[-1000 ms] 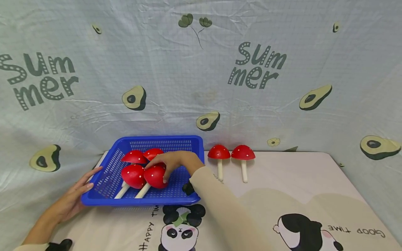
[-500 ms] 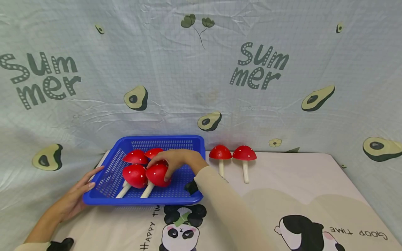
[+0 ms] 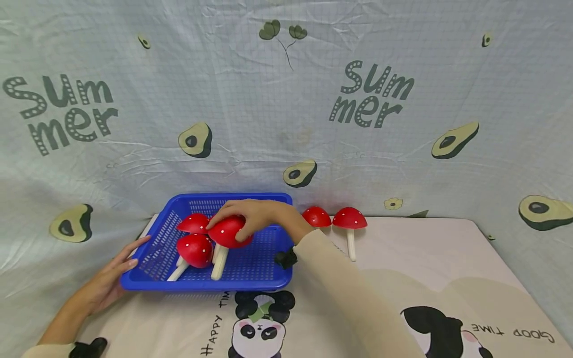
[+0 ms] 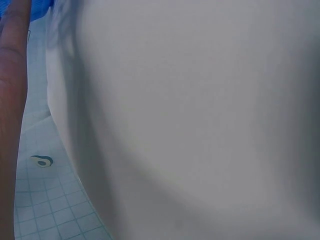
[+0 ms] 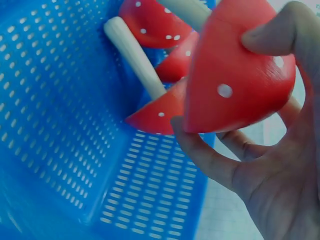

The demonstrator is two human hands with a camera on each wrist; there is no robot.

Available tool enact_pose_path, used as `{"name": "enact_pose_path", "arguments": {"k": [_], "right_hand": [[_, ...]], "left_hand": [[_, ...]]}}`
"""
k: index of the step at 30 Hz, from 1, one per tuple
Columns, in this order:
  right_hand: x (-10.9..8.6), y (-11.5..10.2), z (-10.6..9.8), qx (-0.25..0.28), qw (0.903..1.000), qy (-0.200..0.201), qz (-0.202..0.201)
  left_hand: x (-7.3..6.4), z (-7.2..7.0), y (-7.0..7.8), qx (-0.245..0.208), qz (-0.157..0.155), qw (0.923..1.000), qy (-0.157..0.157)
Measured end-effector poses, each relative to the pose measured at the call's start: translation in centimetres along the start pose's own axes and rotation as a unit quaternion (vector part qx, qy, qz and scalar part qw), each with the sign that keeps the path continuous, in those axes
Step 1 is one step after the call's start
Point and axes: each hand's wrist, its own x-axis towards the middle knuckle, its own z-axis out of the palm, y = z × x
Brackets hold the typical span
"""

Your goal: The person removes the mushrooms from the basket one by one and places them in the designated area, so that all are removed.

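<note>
My right hand (image 3: 250,216) grips a toy mushroom by its red, white-dotted cap (image 3: 228,232), over the blue basket (image 3: 206,286). In the right wrist view, thumb and fingers spread around this cap (image 5: 235,80). Its pale stem points toward the basket's near side. Two more mushrooms, a front one (image 3: 195,250) and a rear one (image 3: 193,223), lie in the basket's left part. Another mushroom (image 5: 162,110) is mostly hidden behind the held one in the head view. With extended fingers, my left hand (image 3: 107,281) touches the basket's left rim; the left wrist view barely shows it.
Right of the basket, two mushrooms lie against the back cloth: one (image 3: 317,217) partly covered by my right arm, the other (image 3: 349,218) fully visible. A printed cloth (image 3: 429,258) covers the table. An avocado-patterned sheet (image 3: 241,99) hangs behind.
My right hand has lifted the mushroom, shifting it toward the back and slightly right, apart from the front-left one. Its stem has swung more upright in view. My left hand stays at the rim.
</note>
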Motion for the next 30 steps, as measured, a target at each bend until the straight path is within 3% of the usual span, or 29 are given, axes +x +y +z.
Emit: {"name": "enact_pose_path", "arguments": {"k": [8,22,30], "right_hand": [[-1.5,0.0,-0.8,-0.021,0.9976,0.058,-0.032],[-3.2,-0.2,-1.0,-0.035,0.9913,0.125,0.023],[-4.3,-0.2,-0.9,-0.007,0.9707,0.239,0.023]], "left_hand": [[0.2,0.1,0.2,0.013,-0.003,0.9999,0.008],[0.4,-0.1,0.0,0.01,0.001,0.9999,0.003],[0.3,-0.4,-0.3,0.006,0.008,0.9999,-0.005]]}}
